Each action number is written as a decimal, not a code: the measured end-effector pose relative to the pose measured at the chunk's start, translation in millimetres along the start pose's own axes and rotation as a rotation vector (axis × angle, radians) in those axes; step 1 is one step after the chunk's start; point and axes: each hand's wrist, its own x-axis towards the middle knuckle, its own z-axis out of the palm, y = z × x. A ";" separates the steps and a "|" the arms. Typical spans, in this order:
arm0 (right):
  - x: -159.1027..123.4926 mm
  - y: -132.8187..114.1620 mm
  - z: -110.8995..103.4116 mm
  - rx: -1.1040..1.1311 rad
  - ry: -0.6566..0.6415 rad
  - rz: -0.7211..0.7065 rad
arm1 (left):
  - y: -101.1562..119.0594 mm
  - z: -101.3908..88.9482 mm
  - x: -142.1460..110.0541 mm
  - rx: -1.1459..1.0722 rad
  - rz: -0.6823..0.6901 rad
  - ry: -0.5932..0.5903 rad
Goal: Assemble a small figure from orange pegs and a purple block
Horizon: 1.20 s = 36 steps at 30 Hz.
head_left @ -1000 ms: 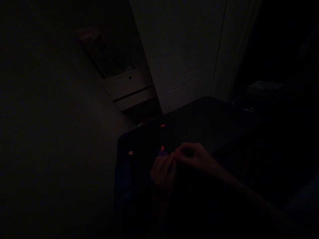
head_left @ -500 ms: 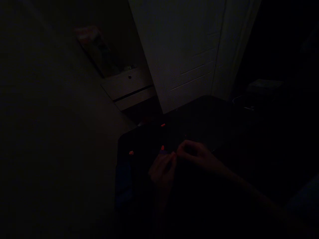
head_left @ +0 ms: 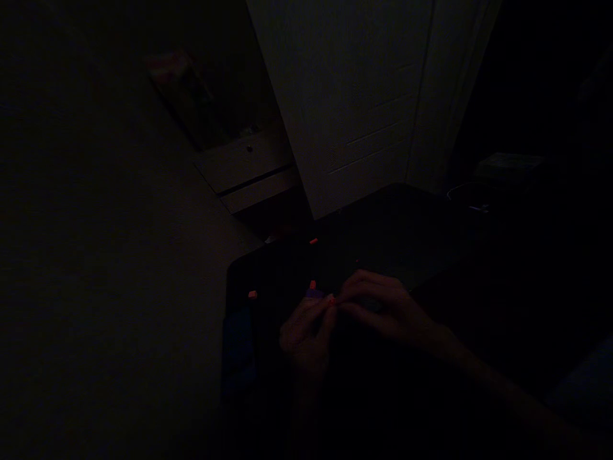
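The room is very dark. My left hand (head_left: 306, 332) and my right hand (head_left: 383, 306) meet over a dark table (head_left: 412, 243), fingertips pinched together on a tiny red piece (head_left: 331, 300). A small purple piece (head_left: 315, 293) with a red bit (head_left: 313, 285) on top lies just beyond my left fingers. Two more red bits lie on the table, one at the left (head_left: 252, 294) and one farther back (head_left: 313, 241). What else my fingers hold is too dark to make out.
A pale door (head_left: 354, 96) stands behind the table. A low pale drawer unit (head_left: 249, 169) sits at the back left by the wall. Dim objects (head_left: 507, 166) rest at the table's far right.
My hands have drawn slightly nearer to me and their fingertips have closed together on the small red piece. The loose bits on the table have not moved.
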 end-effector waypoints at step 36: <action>-16.0 83.7 52.6 -0.412 -0.150 0.223 | -50.7 4.6 7.3 0.586 -0.520 -0.250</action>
